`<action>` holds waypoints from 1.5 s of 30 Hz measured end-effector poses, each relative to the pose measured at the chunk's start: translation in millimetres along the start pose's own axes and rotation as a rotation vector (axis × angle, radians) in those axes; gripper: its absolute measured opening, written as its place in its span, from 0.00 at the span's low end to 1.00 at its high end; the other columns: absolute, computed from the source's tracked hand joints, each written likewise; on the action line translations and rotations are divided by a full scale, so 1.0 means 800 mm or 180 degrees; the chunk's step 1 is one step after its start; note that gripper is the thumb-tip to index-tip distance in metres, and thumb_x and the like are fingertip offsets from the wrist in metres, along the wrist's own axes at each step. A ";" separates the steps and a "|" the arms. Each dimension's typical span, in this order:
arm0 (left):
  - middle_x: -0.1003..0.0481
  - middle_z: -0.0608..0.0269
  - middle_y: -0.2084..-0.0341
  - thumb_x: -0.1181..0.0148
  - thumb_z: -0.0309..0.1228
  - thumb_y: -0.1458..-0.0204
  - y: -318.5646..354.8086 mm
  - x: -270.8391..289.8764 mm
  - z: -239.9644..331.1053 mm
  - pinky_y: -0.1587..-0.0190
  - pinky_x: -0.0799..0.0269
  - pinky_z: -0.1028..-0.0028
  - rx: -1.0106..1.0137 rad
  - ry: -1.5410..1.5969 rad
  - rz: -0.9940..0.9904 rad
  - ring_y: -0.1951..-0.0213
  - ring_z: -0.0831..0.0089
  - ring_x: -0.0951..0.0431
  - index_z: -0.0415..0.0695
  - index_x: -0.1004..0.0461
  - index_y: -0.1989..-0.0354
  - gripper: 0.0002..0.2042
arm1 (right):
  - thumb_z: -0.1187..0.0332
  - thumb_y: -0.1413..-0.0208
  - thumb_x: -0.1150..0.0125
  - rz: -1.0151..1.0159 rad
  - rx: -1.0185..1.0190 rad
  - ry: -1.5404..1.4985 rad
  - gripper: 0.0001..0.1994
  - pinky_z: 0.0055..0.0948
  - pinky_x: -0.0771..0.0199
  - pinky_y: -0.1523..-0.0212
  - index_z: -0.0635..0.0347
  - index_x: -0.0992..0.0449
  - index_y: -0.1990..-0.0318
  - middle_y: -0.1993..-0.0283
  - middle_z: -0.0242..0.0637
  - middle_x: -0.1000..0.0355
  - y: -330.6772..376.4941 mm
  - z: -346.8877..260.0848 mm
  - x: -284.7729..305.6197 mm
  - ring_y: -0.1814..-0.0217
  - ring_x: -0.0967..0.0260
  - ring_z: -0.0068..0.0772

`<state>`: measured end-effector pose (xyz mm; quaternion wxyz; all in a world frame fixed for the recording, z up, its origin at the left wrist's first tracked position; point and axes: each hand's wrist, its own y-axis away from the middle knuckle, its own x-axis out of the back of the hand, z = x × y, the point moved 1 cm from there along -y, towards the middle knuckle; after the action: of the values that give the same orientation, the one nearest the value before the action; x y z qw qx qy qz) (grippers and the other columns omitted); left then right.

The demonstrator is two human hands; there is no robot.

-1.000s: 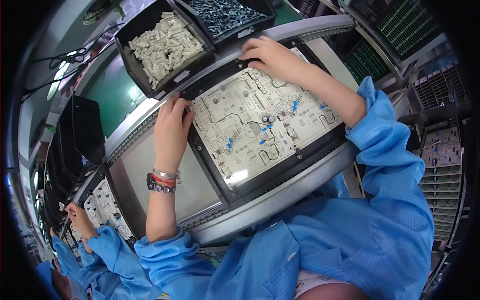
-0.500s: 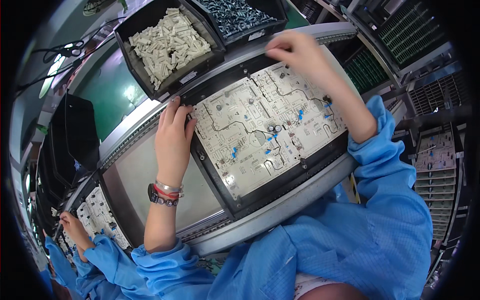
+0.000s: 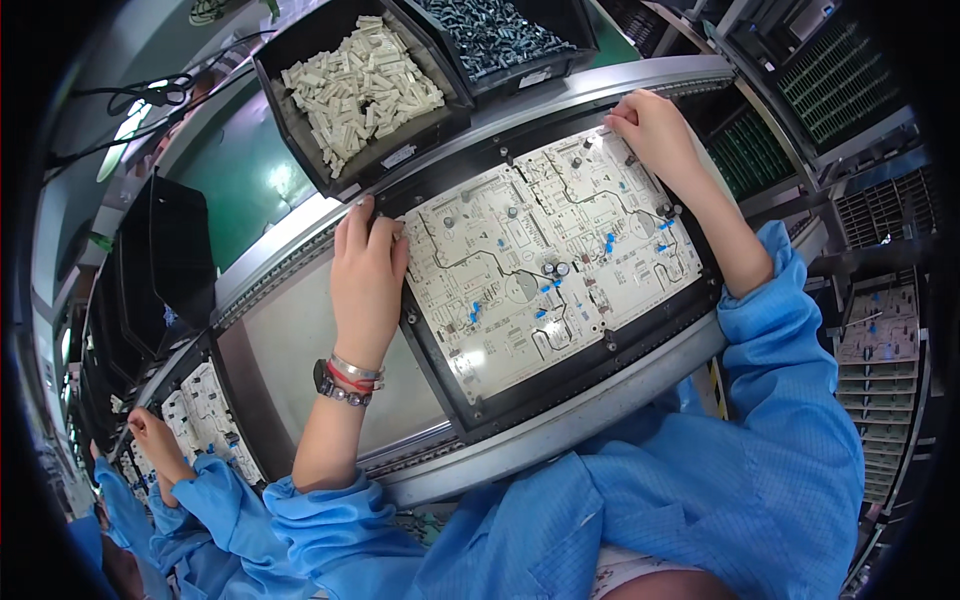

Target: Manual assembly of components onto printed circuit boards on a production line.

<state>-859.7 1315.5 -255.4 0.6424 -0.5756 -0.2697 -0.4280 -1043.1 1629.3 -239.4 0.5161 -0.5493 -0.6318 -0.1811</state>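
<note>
Two white circuit boards (image 3: 480, 290) sit side by side in a black carrier frame (image 3: 540, 392) on the conveyor line. They bear blue parts, round capacitors and dark traces. My left hand (image 3: 368, 285) is at the frame's far left corner, fingers bent over its edge and thumb beside the board. My right hand (image 3: 657, 140) is at the far right edge of the frame, its fingertips bent and pressed together; whatever is between them is hidden.
Beyond the conveyor's metal rail (image 3: 600, 82) stand a black bin of white parts (image 3: 365, 95) and a bin of dark metallic parts (image 3: 500, 35). At left, another person's hand (image 3: 158, 445) works near further boards (image 3: 210, 415). Racks (image 3: 875, 400) stand at right.
My right hand has moved right and slightly nearer along the frame's far edge. My left hand stays at the frame's corner. The whole view has shifted slightly.
</note>
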 end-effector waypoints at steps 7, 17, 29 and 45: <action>0.27 0.55 0.58 0.41 0.28 0.51 -0.077 0.057 0.045 0.61 0.27 0.65 -0.0130 0.0063 0.0002 0.58 0.60 0.25 0.42 0.28 0.64 0.07 | 0.66 0.45 0.40 0.0291 0.1494 0.0209 0.12 0.36 0.26 0.61 0.64 0.22 0.58 0.60 0.46 0.25 -0.052 -0.097 0.045 0.62 0.25 0.44; 0.23 0.48 0.67 0.49 0.18 0.52 -0.160 0.000 -0.018 0.57 0.29 0.62 -0.0116 0.0367 -0.0964 0.63 0.51 0.23 0.39 0.21 0.65 0.10 | 0.73 0.52 0.45 -0.0718 0.1408 0.0578 0.07 0.45 0.26 0.60 0.67 0.23 0.68 0.67 0.54 0.26 -0.136 -0.136 -0.027 0.61 0.27 0.55; 0.24 0.44 0.74 0.45 0.23 0.60 -0.188 -0.007 -0.025 0.61 0.27 0.61 -0.0630 -0.0115 -0.0726 0.67 0.50 0.22 0.38 0.21 0.74 0.07 | 0.76 0.51 0.42 0.0758 0.1974 -0.0291 0.06 0.33 0.27 0.62 0.65 0.21 0.66 0.69 0.47 0.25 -0.145 -0.098 0.002 0.64 0.25 0.42; 0.21 0.56 0.74 0.38 0.27 0.52 -0.156 0.049 0.040 0.65 0.27 0.72 -0.0530 0.1506 0.0385 0.71 0.70 0.23 0.37 0.21 0.63 0.09 | 0.75 0.50 0.37 -0.1917 0.2435 -0.1422 0.09 0.28 0.26 0.63 0.58 0.22 0.60 0.66 0.34 0.28 0.125 -0.166 -0.013 0.65 0.29 0.35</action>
<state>-943.3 1341.1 -152.5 0.6625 -0.5254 -0.0409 -0.5323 -896.3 1551.4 -229.0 0.4576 -0.1415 -0.8768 0.0434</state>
